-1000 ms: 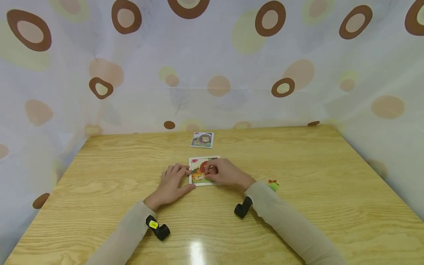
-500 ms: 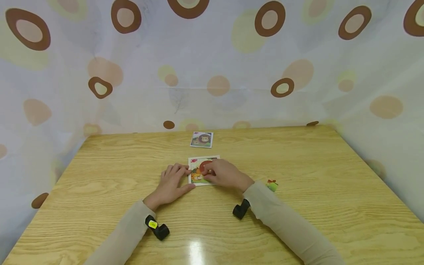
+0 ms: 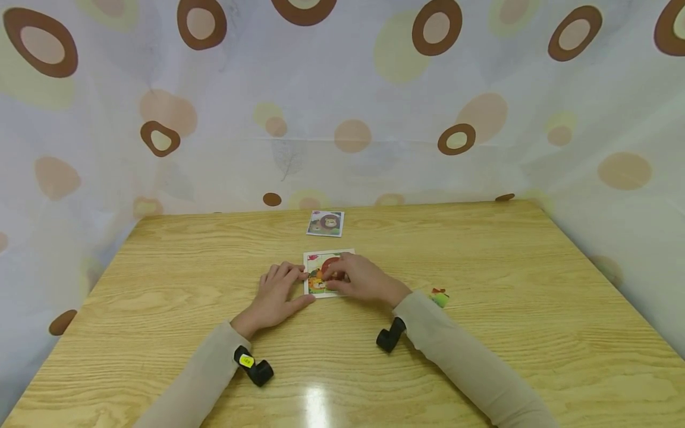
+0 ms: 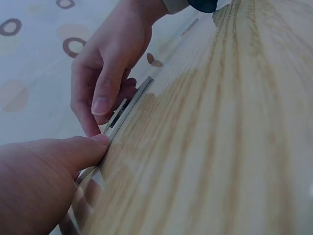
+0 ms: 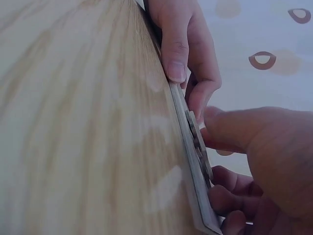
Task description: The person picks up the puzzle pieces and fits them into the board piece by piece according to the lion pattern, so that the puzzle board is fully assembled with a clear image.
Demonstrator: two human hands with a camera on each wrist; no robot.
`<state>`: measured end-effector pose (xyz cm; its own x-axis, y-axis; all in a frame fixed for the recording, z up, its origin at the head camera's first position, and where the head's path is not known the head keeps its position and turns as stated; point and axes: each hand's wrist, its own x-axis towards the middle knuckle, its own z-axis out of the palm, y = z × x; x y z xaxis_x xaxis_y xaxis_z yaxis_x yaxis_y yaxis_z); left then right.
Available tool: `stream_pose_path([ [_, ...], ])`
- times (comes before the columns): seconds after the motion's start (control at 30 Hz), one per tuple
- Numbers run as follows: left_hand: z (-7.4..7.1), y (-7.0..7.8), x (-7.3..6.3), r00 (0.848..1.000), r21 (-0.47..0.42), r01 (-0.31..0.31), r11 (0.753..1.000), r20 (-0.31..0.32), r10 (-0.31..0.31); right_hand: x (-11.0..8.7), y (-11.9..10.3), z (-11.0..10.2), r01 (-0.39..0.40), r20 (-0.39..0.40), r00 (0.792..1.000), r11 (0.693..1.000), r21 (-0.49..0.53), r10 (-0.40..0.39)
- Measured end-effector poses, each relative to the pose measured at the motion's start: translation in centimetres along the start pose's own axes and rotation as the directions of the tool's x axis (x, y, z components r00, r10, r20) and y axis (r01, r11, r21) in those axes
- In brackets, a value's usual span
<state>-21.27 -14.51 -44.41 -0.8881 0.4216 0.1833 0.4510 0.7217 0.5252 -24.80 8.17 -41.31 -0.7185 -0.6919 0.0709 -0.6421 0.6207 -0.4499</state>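
Note:
A white-bordered jigsaw board (image 3: 306, 285) with a lion picture lies on the wooden table. My left hand (image 3: 277, 297) steadies its left side, thumb at the near corner and fingertips on the left border, fingers relaxed. Over the board's right half, my right hand (image 3: 364, 278) has its thumb and forefinger bent around a puzzle piece (image 5: 198, 142). In the right wrist view that piece sits raised and slightly tilted above the board's rim, its edge notched. The right hand hides most of the picture's right side in the head view.
A lion picture card (image 3: 325, 223) lies behind the board, near the table's back edge. Several loose puzzle pieces (image 3: 440, 297) rest right of the board, partly covered by my right sleeve (image 3: 455, 345). A patterned cloth (image 3: 353, 89) hangs behind the table.
My right hand has shifted slightly left across the board, and its thumb and forefinger stand a little farther apart. My left hand keeps its place on the border.

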Motion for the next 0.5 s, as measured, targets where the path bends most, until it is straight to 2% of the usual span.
stream_pose_path([
  [0.13,0.0,0.14,0.12,1.0,-0.005,0.002,1.0,0.003,-0.002,-0.16,-0.08,-0.06,-0.011,0.011,1.0,1.0,0.008,0.011],
  [0.5,-0.11,0.3,0.01,1.0,-0.005,0.003,1.0,-0.007,-0.003,0.16,-0.54,0.55,-0.031,-0.059,0.998,1.0,-0.001,0.031],
])
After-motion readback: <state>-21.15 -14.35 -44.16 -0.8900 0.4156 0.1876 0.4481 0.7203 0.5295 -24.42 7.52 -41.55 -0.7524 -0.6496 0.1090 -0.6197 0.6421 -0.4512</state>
